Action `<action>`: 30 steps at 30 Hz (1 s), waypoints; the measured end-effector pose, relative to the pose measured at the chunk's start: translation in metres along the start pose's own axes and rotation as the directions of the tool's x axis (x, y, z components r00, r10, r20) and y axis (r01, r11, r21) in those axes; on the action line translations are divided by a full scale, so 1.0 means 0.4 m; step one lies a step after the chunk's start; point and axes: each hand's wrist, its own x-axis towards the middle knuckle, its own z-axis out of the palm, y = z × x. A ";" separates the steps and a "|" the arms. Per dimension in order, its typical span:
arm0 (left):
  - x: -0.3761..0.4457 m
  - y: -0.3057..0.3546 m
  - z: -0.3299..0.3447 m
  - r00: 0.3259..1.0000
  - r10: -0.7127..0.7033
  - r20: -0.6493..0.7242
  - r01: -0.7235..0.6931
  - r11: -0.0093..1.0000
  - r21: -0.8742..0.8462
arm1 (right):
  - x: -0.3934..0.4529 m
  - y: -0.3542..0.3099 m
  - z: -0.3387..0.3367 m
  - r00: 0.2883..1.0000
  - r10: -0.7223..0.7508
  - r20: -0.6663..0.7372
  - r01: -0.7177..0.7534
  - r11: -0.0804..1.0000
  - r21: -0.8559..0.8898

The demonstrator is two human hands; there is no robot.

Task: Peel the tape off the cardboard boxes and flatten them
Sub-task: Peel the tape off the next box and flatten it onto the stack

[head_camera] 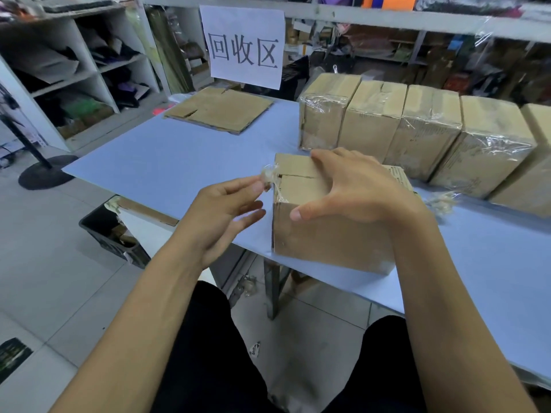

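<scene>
A small cardboard box (328, 239) stands at the near edge of the pale blue table (167, 162). My right hand (354, 186) presses down on its top, thumb against the front face. My left hand (229, 207) pinches a crumpled strip of clear tape (269, 175) that still runs to the box's top left corner. Behind the box, a row of several taped cardboard boxes (429, 135) stands along the table. A flattened box (220, 110) lies at the table's far left.
A wad of peeled tape (441, 202) lies on the table right of my hand. A black bin (114, 231) with scraps sits on the floor under the table's left corner. Shelves (74, 73) stand at left; a paper sign (243, 44) hangs behind.
</scene>
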 end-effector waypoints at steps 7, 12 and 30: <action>-0.025 0.001 0.021 0.918 0.218 -0.330 -0.204 0.976 0.076 | 0.002 0.006 0.002 1.000 -0.008 0.002 0.008 1.000 0.003; -0.033 0.014 0.030 0.602 0.738 0.304 -0.640 0.219 0.736 | -0.001 0.008 0.008 1.000 -0.018 -0.011 0.018 1.000 -0.020; 0.059 0.149 0.011 0.674 0.034 0.738 -0.737 0.095 0.669 | 0.003 0.009 0.011 1.000 -0.015 0.007 0.015 0.999 -0.041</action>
